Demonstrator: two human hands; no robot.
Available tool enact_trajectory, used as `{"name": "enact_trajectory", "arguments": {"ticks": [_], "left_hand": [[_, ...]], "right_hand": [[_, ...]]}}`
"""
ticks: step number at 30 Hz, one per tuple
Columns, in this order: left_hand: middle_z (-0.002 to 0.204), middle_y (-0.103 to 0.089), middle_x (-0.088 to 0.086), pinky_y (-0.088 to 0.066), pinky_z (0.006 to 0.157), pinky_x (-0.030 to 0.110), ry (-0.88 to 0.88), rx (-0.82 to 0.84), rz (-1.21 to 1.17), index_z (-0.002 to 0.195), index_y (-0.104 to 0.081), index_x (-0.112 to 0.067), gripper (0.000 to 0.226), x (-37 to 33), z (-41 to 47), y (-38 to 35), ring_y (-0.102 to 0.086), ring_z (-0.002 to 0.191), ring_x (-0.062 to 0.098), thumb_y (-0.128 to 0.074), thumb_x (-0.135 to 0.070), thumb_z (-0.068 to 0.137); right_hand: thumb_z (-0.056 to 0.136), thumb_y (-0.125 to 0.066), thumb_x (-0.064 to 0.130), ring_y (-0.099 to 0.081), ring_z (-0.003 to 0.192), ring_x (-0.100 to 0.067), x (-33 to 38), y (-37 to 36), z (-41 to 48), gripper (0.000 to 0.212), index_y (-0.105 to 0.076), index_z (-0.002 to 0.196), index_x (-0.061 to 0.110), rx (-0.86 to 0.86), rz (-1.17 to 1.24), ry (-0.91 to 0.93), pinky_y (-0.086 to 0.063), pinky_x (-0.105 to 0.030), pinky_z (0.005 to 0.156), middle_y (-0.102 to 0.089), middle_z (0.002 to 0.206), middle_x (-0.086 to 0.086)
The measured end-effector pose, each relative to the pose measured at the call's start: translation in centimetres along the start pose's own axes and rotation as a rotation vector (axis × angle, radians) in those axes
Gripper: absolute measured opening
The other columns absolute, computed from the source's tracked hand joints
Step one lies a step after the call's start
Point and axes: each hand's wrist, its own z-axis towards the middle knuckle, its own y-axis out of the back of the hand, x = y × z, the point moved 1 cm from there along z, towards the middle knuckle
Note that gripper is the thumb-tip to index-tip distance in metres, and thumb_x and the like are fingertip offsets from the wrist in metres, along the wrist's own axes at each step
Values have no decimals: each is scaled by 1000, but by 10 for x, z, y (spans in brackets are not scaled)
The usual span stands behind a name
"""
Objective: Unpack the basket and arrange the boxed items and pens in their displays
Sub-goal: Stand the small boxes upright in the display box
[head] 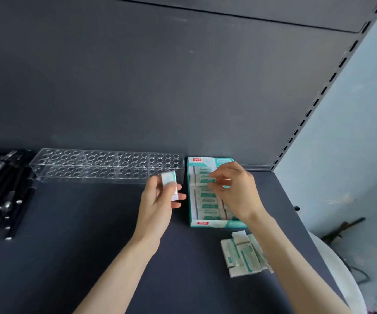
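Note:
A teal and white display carton (pixel 202 224) lies on the dark shelf, filled with several small white-green boxes. My right hand (pixel 236 191) hovers over the carton and pinches one small box (pixel 202 180) at its upper row. My left hand (pixel 158 205) holds another small box (pixel 170 184) upright, just left of the carton. A loose pile of small boxes (pixel 242 254) lies in front of the carton, beside my right forearm. A clear acrylic pen holder (pixel 105 165) with many round holes stands empty at the back. Black pens (pixel 3 196) lie heaped at the far left.
The dark shelf surface (pixel 80 234) ends at a back panel and a slotted upright (pixel 319 96) on the right. A white rounded object (pixel 341 279), perhaps the basket's rim, shows at the lower right beyond the shelf edge.

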Motion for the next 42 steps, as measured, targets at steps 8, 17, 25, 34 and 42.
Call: {"name": "enact_trajectory", "arguments": {"ticks": [8,17,25,34,42], "left_hand": [[74,-68,-10,-42,63,7,-92,23,26,79,-71,-22,17,-2,-2,-1,-55,66,-2,-62,-10,87],[88,-74,-1,-51,63,17,-76,85,-80,96,-63,-17,20,-6,-5,-2,-70,80,12,-65,-1,85],[96,-74,1,-51,66,16,-153,255,-72,88,-66,-18,9,-9,-11,-4,-70,86,12,-71,-15,82],[90,-73,1,-52,72,18,-152,330,-9,86,-70,-12,13,-10,-18,-8,-70,85,14,-75,-6,75],[76,-63,2,-53,70,27,-180,373,136,108,-66,-27,42,-11,-19,-11,-60,71,13,-66,5,82]], "right_hand": [[84,-69,12,-58,78,-16,-10,-8,2,16,-73,99,10,57,-159,31,-50,-28,81,-54,102,2],[88,-63,18,-56,85,-6,1,4,-5,14,-72,99,17,-5,54,27,-41,-12,77,-56,96,12],[82,-66,1,-68,67,-15,13,24,-33,9,-68,90,4,131,664,-109,-54,-21,68,-73,87,-5],[75,-70,-7,-70,82,-16,8,25,-43,15,-64,86,1,14,826,-145,-52,-18,69,-73,86,-2],[84,-62,-4,-66,97,-10,11,22,-45,17,-73,91,7,43,768,-74,-50,-17,78,-71,100,0]]}}
